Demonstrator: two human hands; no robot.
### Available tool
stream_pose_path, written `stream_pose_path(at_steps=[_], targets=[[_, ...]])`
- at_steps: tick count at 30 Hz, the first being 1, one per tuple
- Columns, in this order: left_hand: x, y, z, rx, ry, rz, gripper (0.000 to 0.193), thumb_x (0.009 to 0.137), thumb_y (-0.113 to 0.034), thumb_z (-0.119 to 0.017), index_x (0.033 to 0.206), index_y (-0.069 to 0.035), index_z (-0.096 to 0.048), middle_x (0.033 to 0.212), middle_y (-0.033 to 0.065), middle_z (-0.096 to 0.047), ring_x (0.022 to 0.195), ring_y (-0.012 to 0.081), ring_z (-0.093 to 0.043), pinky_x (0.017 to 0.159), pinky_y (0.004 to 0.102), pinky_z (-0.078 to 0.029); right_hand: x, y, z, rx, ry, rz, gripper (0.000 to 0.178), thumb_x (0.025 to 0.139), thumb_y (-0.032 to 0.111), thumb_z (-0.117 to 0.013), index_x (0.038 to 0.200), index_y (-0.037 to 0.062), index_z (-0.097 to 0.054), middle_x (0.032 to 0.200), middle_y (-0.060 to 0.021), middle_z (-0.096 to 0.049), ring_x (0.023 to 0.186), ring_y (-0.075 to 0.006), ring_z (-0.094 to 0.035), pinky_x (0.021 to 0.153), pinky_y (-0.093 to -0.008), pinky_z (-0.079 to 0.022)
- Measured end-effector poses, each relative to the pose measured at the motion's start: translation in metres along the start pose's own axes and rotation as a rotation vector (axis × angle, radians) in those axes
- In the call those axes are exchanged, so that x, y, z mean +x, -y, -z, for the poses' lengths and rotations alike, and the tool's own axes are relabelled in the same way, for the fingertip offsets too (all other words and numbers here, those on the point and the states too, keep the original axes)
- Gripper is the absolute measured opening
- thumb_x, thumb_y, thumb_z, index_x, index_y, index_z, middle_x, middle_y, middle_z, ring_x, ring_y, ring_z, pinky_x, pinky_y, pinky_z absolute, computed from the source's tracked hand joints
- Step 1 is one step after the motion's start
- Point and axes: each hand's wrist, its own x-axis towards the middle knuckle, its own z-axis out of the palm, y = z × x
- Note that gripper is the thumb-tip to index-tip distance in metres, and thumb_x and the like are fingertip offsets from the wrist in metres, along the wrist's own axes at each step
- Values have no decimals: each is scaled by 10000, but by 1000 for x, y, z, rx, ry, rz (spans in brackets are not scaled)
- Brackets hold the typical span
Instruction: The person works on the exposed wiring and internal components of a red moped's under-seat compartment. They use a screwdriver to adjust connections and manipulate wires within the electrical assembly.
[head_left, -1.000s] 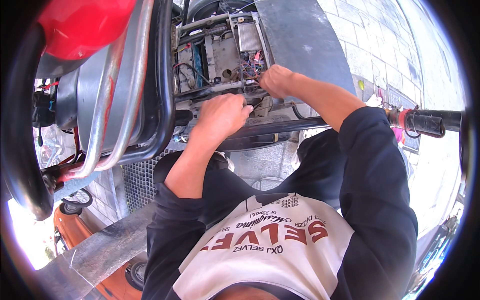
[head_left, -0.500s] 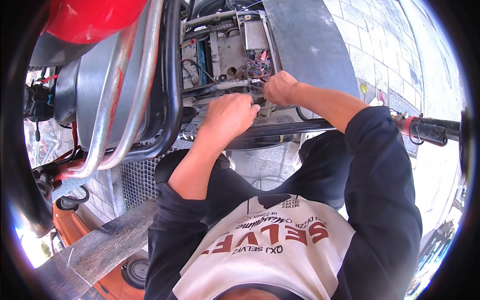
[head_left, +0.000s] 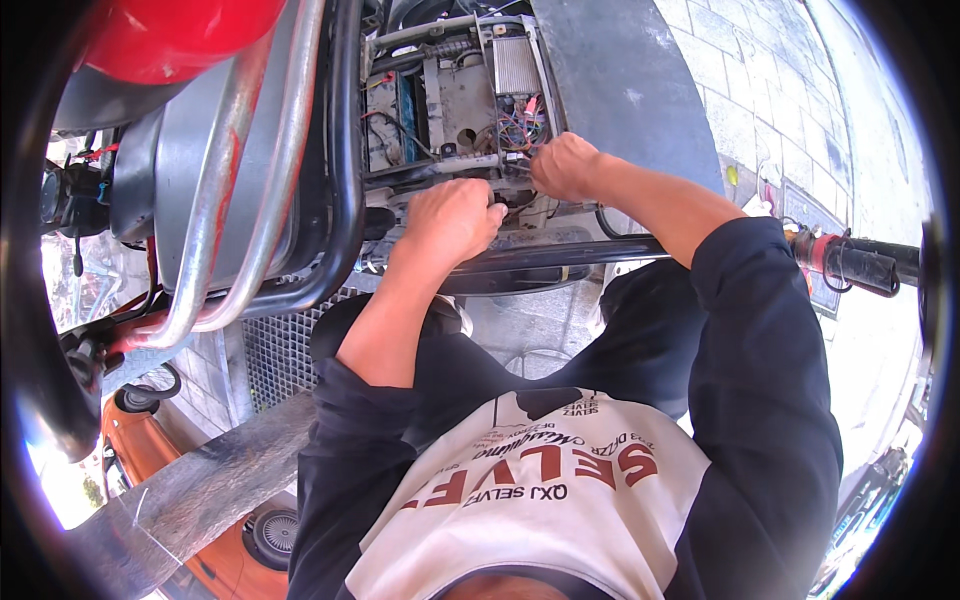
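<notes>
Both my hands reach into the opened body of a two-wheeled vehicle. My left hand [head_left: 452, 218] is curled, fingers down, against a grey metal bracket [head_left: 440, 165] below the exposed compartment; what it grips is hidden. My right hand [head_left: 566, 165] is closed around a bundle of coloured wires [head_left: 522, 125] beneath a ribbed silver control box [head_left: 516, 64]. A black frame tube [head_left: 560, 255] crosses under both wrists.
A chrome and black tubular guard rail [head_left: 262, 170] curves down on the left beside a grey body panel [head_left: 165, 170] and a red part [head_left: 170, 35]. A handlebar grip [head_left: 870, 265] juts in from the right. Grey paving [head_left: 760, 90] and a drain grate [head_left: 275, 345] lie below.
Both hands have crept slightly deeper into the compartment; the right hand has shifted closer to the wire bundle. The view has tilted a little.
</notes>
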Motion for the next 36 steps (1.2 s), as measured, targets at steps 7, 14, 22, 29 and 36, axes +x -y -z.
stream_pose_path(at_steps=[7, 14, 22, 29, 36], targets=[[0, -11, 4, 23, 46, 4, 404, 1022, -431, -688, 1058, -39, -779, 1052, 212, -793, 1074, 427, -746, 926, 551, -572, 3, 15, -9, 190, 134, -72, 379, 1026, 338, -543, 957, 32, -757, 952, -202, -777, 876, -398, -777, 800, -508, -614], [7, -15, -6, 68, 30, -66, 398, 999, -428, -707, 1018, -37, -780, 1028, 212, -793, 1031, 439, -750, 899, 562, -578, 20, 19, -32, 513, 183, -103, 392, 1028, 325, -549, 980, -18, -733, 938, -246, -774, 842, -392, -780, 732, -479, -628], [11, -18, -2, 60, 89, -27, 409, 971, -429, -721, 1126, -60, -810, 1082, 224, -798, 1066, 434, -754, 933, 546, -582, 20, 18, 42, 933, 510, -470, 342, 1021, 209, -578, 888, -77, -709, 749, -179, -760, 650, -245, -779, 551, -403, -609], [7, -13, -6, 20, 16, -44, 386, 987, -389, -701, 1072, -24, -792, 1104, 221, -792, 1085, 435, -747, 937, 553, -582, 12, -2, 57, 385, 271, -291, 238, 925, 136, -655, 1079, -6, -768, 1056, -181, -817, 943, -338, -813, 833, -448, -640], [4, -17, 0, 32, 27, -37, 384, 999, -382, -697, 1028, -11, -791, 1079, 216, -795, 1055, 435, -754, 925, 556, -585, 8, -15, 51, 222, 189, -192, 232, 908, 176, -701, 1097, 83, -796, 1086, -152, -813, 1070, -343, -784, 918, -461, -611]])
